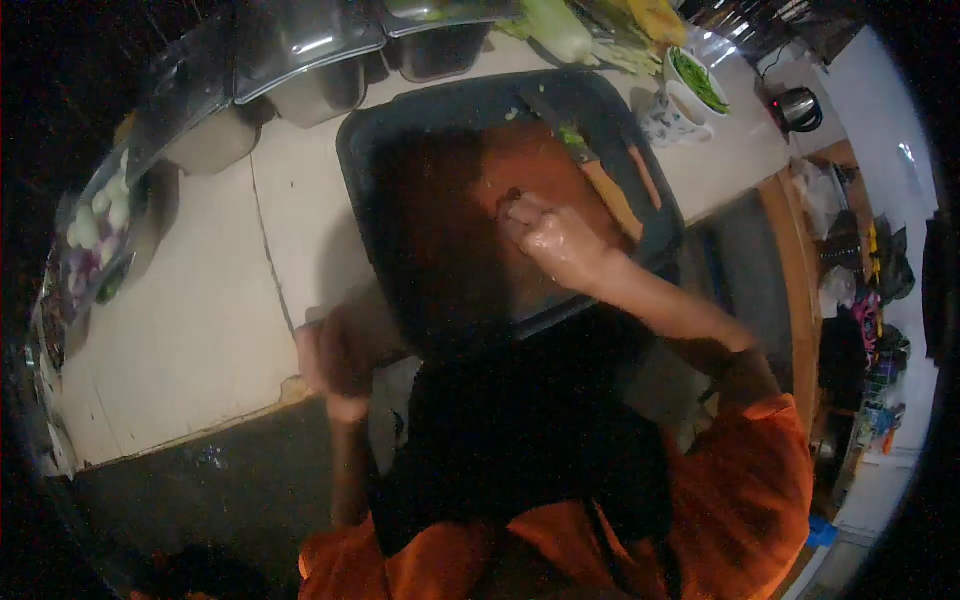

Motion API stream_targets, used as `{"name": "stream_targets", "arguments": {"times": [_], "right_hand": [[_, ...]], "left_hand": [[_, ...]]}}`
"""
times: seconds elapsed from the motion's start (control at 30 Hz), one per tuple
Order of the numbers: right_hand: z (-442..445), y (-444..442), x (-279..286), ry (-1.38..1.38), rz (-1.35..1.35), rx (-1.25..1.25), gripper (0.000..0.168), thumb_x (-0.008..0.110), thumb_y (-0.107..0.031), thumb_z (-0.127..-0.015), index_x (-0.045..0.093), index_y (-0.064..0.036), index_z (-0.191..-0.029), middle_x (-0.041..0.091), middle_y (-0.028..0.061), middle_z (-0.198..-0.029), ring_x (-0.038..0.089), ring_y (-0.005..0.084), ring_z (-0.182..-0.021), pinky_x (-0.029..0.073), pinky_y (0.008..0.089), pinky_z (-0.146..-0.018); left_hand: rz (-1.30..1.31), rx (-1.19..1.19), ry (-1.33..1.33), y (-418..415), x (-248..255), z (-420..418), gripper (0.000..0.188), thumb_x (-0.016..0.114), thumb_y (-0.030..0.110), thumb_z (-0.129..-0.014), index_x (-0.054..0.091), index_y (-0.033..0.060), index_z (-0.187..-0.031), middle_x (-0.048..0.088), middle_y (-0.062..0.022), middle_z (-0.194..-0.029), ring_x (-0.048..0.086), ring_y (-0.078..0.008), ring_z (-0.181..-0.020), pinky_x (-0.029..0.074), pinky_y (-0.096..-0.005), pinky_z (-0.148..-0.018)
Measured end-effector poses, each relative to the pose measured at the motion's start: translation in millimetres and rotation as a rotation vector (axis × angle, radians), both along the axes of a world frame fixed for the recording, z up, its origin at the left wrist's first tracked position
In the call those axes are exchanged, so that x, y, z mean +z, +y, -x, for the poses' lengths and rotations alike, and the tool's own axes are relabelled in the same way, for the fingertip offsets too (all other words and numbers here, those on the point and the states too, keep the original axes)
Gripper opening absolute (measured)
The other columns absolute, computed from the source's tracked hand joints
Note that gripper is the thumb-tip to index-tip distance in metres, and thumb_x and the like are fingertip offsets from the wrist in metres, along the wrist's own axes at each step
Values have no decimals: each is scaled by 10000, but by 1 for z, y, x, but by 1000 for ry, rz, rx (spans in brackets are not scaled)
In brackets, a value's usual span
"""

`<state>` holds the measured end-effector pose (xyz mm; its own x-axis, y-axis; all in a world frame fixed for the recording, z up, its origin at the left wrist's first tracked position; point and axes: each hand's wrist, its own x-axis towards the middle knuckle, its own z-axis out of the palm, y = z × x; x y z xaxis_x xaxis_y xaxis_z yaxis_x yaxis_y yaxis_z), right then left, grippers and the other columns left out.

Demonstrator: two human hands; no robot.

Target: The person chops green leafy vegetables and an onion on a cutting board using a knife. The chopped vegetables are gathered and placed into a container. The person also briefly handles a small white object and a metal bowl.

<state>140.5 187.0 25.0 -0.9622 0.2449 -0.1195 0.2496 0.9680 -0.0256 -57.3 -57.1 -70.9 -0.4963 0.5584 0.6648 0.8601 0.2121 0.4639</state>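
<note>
A large dark tray (442,101) with a reddish-brown surface (439,217) inside stands before me, much of it in shadow. My right hand (551,232) is over that surface, looking wet, its fingers curled in; whether anything small is inside them is hidden. To its right a knife with a wooden handle (613,199) lies along the tray's side, bits of green on its blade. A thin orange-brown strip (645,177) is beside it. My left hand (341,352), blurred and shaded, is at the table's front edge near the tray's left corner; what it holds cannot be made out.
Steel food pans (319,86) line the back left. Peeled onions (97,217) sit at the far left. A pale green vegetable (555,34) lies behind the tray. Right of it stand a patterned mug (664,124), a bowl of chopped greens (697,82) and an electric kettle (796,110).
</note>
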Motion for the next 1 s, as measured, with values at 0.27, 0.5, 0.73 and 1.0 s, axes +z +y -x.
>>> {"name": "stream_targets", "arguments": {"times": [0.27, 0.5, 0.73, 1.0], "right_hand": [[51, 80, 45, 784, 1539, -552, 280, 673, -143, -836, 623, 50, -1032, 663, 126, -1029, 649, 219, -928, 535, 309, -783], [154, 180, 116, 450, -601, -496, 237, 535, -150, -922, 597, 52, -815, 596, 120, -728, 580, 179, -685, 468, 316, -646], [215, 181, 92, 620, -9, -249, 281, 547, -212, -877, 655, 43, -927, 647, 208, -870, 634, 332, -852, 476, 457, -756], [129, 194, 124, 828, 435, -425, 363, 651, -301, -834, 678, -11, -1050, 690, 147, -954, 660, 293, -862, 518, 374, -793]], "left_hand": [[-118, -60, -106, 2, -10, 2, 228, 645, 19, -778, 645, 7, -1006, 570, -142, -767, 535, -308, -673, 423, -383, -565], [6, -167, -11, 20, 8, -11, 223, 591, 41, -820, 616, -23, -1032, 626, -158, -880, 560, -326, -731, 454, -406, -655], [41, -63, 78, 9, 24, -3, 189, 542, 17, -876, 624, -37, -1038, 644, -194, -923, 565, -326, -745, 443, -411, -641], [100, -49, 161, 14, 34, -2, 151, 563, -17, -866, 631, -39, -999, 656, -168, -875, 551, -293, -646, 427, -369, -583]]}}
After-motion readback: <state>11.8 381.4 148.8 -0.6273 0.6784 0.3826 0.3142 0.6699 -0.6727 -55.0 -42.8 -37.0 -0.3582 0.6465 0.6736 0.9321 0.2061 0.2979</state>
